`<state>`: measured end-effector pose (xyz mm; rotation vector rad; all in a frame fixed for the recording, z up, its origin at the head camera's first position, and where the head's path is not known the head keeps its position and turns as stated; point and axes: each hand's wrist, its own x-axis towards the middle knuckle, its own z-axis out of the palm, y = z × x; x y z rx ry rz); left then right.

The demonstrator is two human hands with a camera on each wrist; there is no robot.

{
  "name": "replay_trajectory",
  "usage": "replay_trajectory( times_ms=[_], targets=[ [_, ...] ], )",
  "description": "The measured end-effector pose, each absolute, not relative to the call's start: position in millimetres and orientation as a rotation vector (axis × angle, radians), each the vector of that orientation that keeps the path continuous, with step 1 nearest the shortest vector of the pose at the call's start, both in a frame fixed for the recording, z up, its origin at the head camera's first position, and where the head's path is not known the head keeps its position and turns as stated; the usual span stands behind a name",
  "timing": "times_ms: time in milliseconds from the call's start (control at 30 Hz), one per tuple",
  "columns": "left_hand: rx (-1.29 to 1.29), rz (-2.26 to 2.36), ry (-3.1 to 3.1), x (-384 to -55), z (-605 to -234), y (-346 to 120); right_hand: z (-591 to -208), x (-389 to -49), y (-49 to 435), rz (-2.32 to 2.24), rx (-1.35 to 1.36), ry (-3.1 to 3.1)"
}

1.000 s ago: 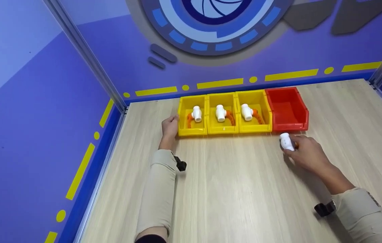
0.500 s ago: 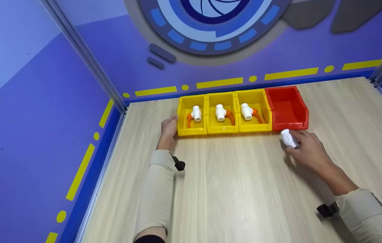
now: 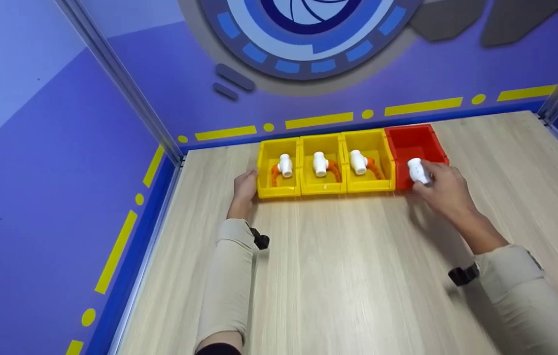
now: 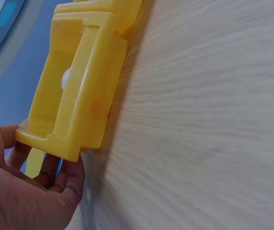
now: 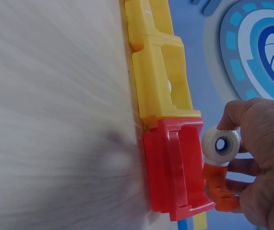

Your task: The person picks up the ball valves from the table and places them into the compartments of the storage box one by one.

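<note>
My right hand [image 3: 449, 190] holds a white ball valve [image 3: 417, 171] with an orange handle [image 5: 219, 189] over the front of the red bin [image 3: 413, 143]. In the right wrist view, thumb and fingers grip the valve, its round bore facing the camera. My left hand [image 3: 245, 187] grips the outer side of the leftmost yellow bin [image 3: 279, 191]; in the left wrist view the thumb is at its rim and the fingers lie along the side wall. White valves with orange handles lie in the left bin, the middle yellow bin [image 3: 323, 188] and the right yellow bin [image 3: 371, 186].
The bins stand side by side in a row on the wood-grain table [image 3: 328, 276], near the blue patterned back wall [image 3: 160, 69]. A second wall panel [image 3: 37, 197] runs along the left side. The red bin is at the row's right end.
My right hand has lifted the ball valve and moved forward, from in front of the red bin to over its front part. My left hand has stayed at the leftmost yellow bin.
</note>
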<state>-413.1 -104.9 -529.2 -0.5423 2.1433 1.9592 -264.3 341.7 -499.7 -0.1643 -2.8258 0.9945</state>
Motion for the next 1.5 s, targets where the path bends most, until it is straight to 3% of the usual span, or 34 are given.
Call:
replay_trajectory(
  times_ms=[800,1500],
  targets=[
    [-0.613,1.884,2.166,-415,-529,-100,-507,-344,345,1.011,-0.353,-2.989],
    [-0.492,1.924,2.206,-411,-528,-106,-531,-370,347,0.995,-0.354,-3.036]
  ],
)
